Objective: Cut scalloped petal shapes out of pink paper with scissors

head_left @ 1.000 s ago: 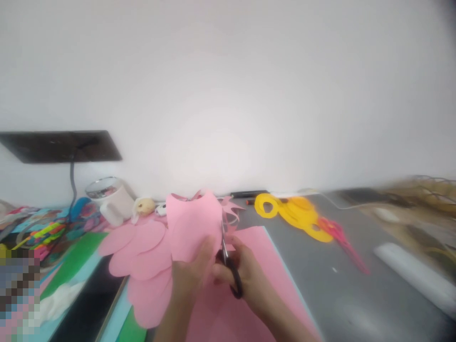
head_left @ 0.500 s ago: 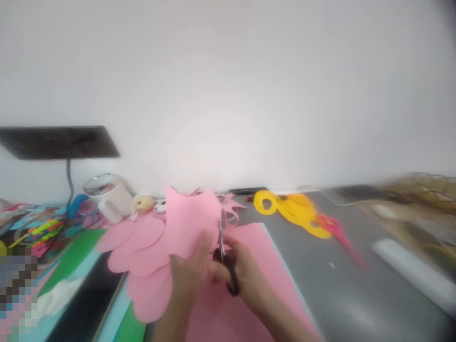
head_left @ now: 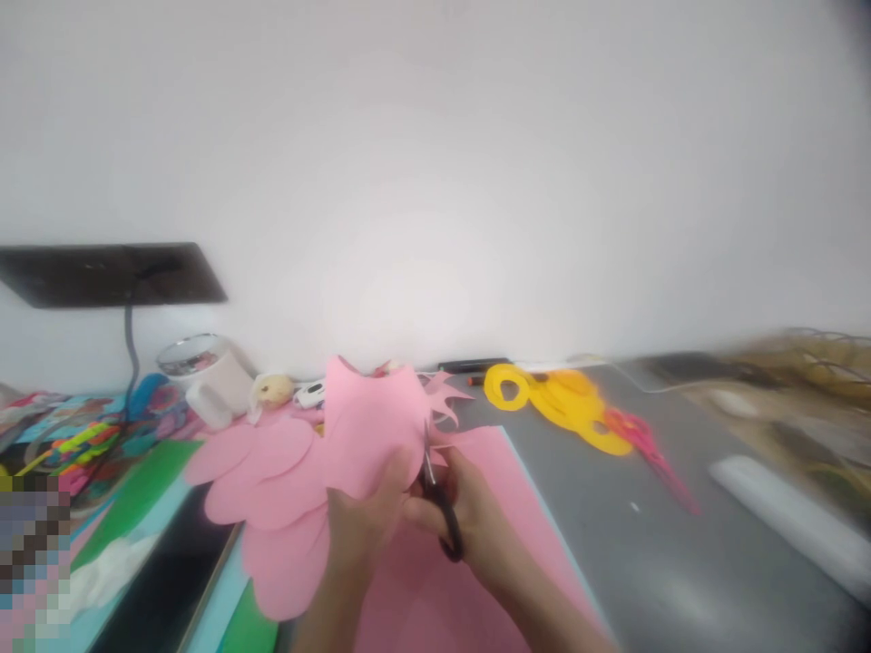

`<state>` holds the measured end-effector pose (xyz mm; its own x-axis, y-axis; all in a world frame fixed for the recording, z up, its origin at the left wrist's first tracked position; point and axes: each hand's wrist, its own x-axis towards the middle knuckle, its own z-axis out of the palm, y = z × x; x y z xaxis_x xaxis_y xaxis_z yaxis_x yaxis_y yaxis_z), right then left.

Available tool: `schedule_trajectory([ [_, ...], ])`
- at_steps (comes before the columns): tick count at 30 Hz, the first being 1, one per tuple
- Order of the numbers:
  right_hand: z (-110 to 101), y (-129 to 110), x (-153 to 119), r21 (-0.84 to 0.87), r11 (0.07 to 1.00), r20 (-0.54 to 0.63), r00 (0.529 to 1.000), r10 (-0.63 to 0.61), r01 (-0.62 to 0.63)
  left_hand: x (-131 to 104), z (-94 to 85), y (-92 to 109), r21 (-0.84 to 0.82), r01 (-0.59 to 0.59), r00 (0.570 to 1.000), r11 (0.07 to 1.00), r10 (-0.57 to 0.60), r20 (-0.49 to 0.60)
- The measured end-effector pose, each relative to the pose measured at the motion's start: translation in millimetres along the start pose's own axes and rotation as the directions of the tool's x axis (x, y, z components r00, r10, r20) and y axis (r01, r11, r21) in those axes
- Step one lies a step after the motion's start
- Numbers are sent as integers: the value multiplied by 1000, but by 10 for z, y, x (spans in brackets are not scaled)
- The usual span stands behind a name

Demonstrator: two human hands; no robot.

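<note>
My left hand (head_left: 367,521) grips a piece of pink paper (head_left: 371,422) by its lower edge, the thumb pressed on its face. The paper stands tilted up, with a curved cut-out along its top. In my right hand (head_left: 466,517) are black-handled scissors (head_left: 444,508), fingers through the loops. Their blades meet the paper's right edge, where they look nearly closed. Overlapping pink paper petals (head_left: 286,490) lie left of my left hand. Under both hands is a larger pink sheet (head_left: 435,599).
Yellow paper rings (head_left: 507,388) and pink scissors (head_left: 650,453) lie to the right. A white mug (head_left: 214,385) stands at the back left, near a dark panel (head_left: 115,274) with a cable. Curled pink scraps (head_left: 449,399) rest behind my hands. A white roll (head_left: 793,517) is far right.
The scissors have shifted slightly right and tilted along the paper's edge. The pink paper has turned and moved a little to the right in my left hand.
</note>
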<state>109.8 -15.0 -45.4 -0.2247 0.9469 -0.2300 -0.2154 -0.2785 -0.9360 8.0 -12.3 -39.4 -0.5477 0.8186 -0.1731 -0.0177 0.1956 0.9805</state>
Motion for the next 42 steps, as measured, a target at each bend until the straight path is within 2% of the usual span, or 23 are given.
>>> schedule_trajectory([
  [11, -6, 41, 0, -3, 1000, 13, 1000, -1, 1, -17, -30, 60, 27, 16, 1000, 1000, -16, 24],
  [15, -4, 41, -4, -17, 1000, 12, 1000, 3, -3, -33, -32, 89, 2, 76, 997, 997, -76, 25],
  [18, -5, 55, 0, -21, 1000, 15, 1000, 6, -6, -35, -31, 86, -4, 65, 998, 998, -65, 27],
  [25, -4, 75, 14, -19, 1000, 11, 1000, 8, -8, -12, -14, 6, -27, 10, 999, 1000, -9, 42],
  [33, 14, 22, -4, -46, 998, -10, 999, 36, -36, 98, -15, -135, -48, 3, 1000, 999, -4, -15],
  [42, 15, 26, 1, -79, 994, -51, 996, 68, -72, 164, -29, -268, 138, -32, 999, 990, 36, -28],
])
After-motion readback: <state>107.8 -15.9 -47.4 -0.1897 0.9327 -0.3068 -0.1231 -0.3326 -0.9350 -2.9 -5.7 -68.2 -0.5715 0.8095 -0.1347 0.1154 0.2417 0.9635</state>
